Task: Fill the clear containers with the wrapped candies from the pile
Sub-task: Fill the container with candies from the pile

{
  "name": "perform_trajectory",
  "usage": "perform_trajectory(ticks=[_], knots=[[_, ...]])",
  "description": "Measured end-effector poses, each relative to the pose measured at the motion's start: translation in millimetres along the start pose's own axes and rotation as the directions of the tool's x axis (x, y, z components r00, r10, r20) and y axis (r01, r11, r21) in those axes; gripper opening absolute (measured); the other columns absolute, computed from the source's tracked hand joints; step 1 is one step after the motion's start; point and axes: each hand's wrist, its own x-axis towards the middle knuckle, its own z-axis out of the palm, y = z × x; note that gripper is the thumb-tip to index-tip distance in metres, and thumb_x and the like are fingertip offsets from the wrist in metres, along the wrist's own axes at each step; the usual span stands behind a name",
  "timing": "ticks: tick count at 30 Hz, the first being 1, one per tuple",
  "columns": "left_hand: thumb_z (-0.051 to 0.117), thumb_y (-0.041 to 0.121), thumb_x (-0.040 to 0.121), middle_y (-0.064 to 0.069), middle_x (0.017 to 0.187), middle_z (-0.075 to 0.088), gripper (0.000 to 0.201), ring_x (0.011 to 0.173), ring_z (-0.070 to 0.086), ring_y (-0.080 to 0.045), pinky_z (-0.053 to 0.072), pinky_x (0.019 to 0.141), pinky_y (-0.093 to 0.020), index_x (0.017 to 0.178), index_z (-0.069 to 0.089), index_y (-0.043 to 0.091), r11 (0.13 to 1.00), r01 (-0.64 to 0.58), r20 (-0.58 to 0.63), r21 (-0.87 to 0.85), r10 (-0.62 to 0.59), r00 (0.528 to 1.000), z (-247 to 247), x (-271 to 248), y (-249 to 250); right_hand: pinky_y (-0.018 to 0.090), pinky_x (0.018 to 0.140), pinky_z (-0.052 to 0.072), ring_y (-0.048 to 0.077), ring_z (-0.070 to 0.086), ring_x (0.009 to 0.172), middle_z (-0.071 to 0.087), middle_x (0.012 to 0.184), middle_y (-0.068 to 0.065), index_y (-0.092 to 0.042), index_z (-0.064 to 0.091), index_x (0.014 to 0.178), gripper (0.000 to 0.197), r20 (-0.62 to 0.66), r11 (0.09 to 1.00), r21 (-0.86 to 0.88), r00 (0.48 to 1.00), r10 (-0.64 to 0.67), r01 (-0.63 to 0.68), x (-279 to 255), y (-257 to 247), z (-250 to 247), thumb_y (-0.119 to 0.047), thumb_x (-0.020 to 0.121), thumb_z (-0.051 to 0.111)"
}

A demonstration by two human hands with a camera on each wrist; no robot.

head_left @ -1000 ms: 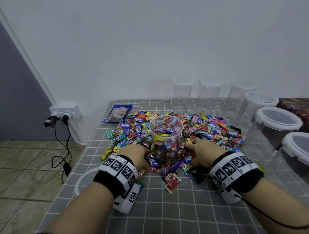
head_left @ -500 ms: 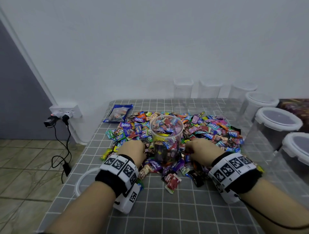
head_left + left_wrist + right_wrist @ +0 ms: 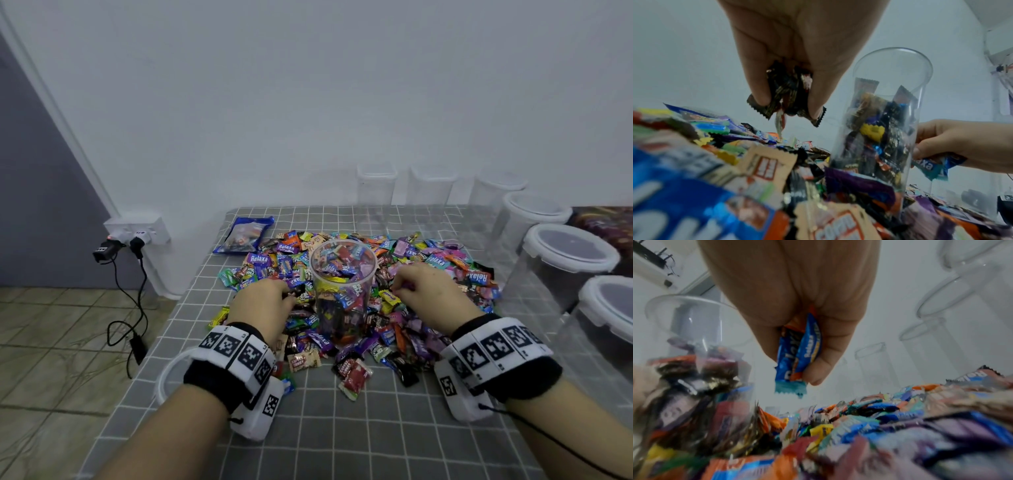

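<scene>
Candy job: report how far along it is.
Done: the open container in the pile is mostly full. In hand: the left hand pinches dark-wrapped candies, the right hand grips blue ones, both beside that container. Left: most of the pile, and the lidded containers along the right look empty.

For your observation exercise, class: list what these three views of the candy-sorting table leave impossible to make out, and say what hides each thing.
- Left hand fingertips: head view, hidden behind its own knuckles.
- Count of dark wrapped candies: left wrist view, bunched under the fingers.
- Nearest wrappers of the colourful candy pile: right wrist view, blurred.
- Base of the open clear cylindrical container: head view, buried in candies.
- White-lidded clear tub: head view, cut by the right edge.
</scene>
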Motion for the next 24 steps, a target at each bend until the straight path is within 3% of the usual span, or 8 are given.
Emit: perform_trajectory(ticks=[6,11,15,24], knots=[[0.052,0.033,0.094,-0.004,0.103,0.066,0.026,0.095,0.06,-0.02,0.044,0.078,-0.03,0.105,0.067,0.014,0.998,0.002,-0.063,-0.061,-0.006,0.998,-6,-3,-1,0.028,0.073,0.034,0.019,0.05,0.085,0.056,0.087,0.003,-0.011,0.066,0.089,0.009,-0.286,0.986,0.163,0.958,0.01,0.039,6,-11,-27,-0.01,0.088,0.057],[0.054,0.035,0.093,-0.005,0.109,0.066,0.03,0.1,0.059,-0.022,0.046,0.085,-0.032,0.109,0.066,0.013,0.991,0.014,-0.1,-0.135,-0.027,0.995,-11,-3,1,0.042,0.081,0.049,0.024,0.057,0.084,0.058,0.087,0.003,-0.013,0.066,0.082,0.01,-0.397,0.938,0.308,0.917,-0.025,0.159,13,-40,-44,-0.007,0.086,0.058],[0.055,0.035,0.093,-0.005,0.107,0.067,0.03,0.1,0.059,-0.022,0.044,0.083,-0.031,0.109,0.067,0.013,0.983,0.016,-0.159,-0.182,-0.046,0.986,-22,-1,3,0.027,0.08,0.041,0.018,0.054,0.087,0.059,0.093,0.003,-0.016,0.062,0.082,0.011,-0.426,0.918,0.315,0.9,-0.089,0.24,20,-68,-45,-0.008,0.087,0.057],[0.055,0.037,0.092,-0.005,0.109,0.066,0.032,0.101,0.059,-0.023,0.041,0.082,-0.031,0.11,0.067,0.013,0.978,0.014,-0.208,-0.209,-0.059,0.976,-34,3,0,0.025,0.076,0.035,0.014,0.047,0.087,0.052,0.091,-0.001,-0.008,0.065,0.093,0.013,-0.316,0.944,0.222,0.934,-0.168,0.245,26,-87,-8,-0.008,0.09,0.052]])
